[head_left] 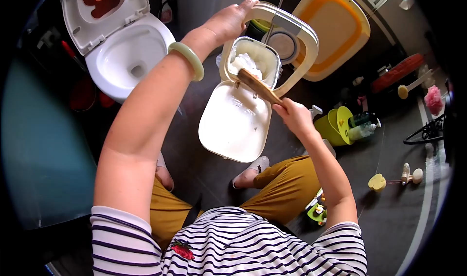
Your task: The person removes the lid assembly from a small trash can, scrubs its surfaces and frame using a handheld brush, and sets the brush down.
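My left hand (231, 20) grips the cream rim frame (309, 42) of a trash bin at its upper left corner. Below the raised frame, the bin's inner bucket (268, 57) shows crumpled white tissue (245, 63) inside. The bin's white lid (233, 123) hangs open toward me, with small specks and wet-looking marks on it. In my right hand (296, 116) is the end of a wooden brush or comb (258, 85), its far end over the bucket opening. The underside of this wooden tool is hidden.
A white toilet (119, 64) with raised lid stands at the left. An orange and white basin (335, 30) leans at the upper right. Right of the bin are a green bucket (335, 125) and pump bottles (362, 130). My feet are below the lid.
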Demonstrator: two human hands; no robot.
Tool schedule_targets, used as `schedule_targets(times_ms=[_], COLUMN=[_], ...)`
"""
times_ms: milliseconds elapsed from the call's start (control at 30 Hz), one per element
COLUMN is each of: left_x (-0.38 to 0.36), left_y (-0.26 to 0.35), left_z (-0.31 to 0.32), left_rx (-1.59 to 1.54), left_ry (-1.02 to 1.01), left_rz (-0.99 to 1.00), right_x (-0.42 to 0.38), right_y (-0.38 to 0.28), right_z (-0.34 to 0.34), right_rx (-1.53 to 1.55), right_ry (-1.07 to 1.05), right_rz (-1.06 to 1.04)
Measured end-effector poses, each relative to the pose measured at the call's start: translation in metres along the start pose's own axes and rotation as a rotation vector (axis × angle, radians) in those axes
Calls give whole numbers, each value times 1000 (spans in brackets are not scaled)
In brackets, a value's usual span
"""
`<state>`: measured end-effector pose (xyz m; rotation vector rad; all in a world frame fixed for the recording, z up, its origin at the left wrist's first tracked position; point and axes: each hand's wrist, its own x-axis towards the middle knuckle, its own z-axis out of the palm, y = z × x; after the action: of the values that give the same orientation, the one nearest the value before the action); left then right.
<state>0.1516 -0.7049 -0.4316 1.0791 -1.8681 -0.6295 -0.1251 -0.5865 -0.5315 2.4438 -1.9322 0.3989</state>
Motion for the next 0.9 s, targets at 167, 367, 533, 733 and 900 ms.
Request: schedule_targets(times_ms=[167,367,533,733,900], left_x=[1,0,-4,-7,-6], left_y=[-7,-6,-7,0,-3], left_z=[11,8,4,11,1], left_rx=[339,348,337,263,272], left_ry=[199,188,172,155,125], left_rz=[267,263,253,193,195], right_x=[-28,12,-21,-7,16], right_y=[15,-25,5,6,-29], right_z=[-38,3,-35,-24,-4], right_rx=[-92,51,-279,-229,211], right_ry=[91,-65,-45,-30,-258], right_rz=[-1,40,2,-74,223])
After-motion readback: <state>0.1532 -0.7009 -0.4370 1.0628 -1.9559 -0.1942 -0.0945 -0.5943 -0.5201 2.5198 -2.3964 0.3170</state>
